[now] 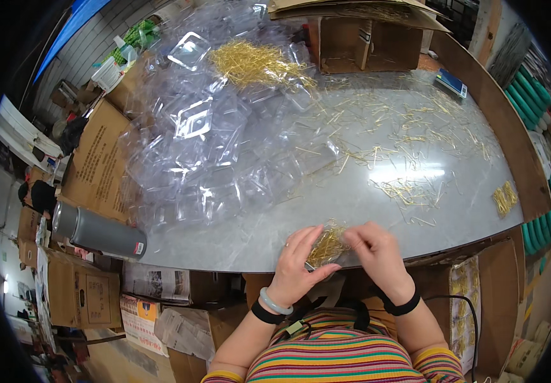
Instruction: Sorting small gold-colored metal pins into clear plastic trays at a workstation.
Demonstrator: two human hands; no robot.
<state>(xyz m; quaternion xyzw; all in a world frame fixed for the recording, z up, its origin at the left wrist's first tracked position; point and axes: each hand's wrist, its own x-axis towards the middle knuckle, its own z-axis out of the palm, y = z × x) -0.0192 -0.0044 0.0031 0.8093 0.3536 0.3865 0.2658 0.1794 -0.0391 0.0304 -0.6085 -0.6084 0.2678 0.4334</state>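
Note:
At the near table edge my left hand (293, 271) is closed round a small clear plastic box (322, 260). Thin gold wire pieces (330, 244), which look like hooks or pins, fill it. My right hand (379, 252) is just right of the box, thumb and fingers drawn together at its rim; what they pinch, if anything, is too small to make out. Farther off, loose gold wire pieces (409, 191) lie scattered over the grey tabletop (342, 204). A small bundle of them (505, 198) sits at the right edge.
Empty clear plastic boxes (202, 153) are heaped across the left of the table, with a gold wire pile (256, 62) on top. A dark grey flask (100, 231) lies at the left edge. A divided cardboard box (371, 48) and a blue phone-like object (451, 83) are at the back.

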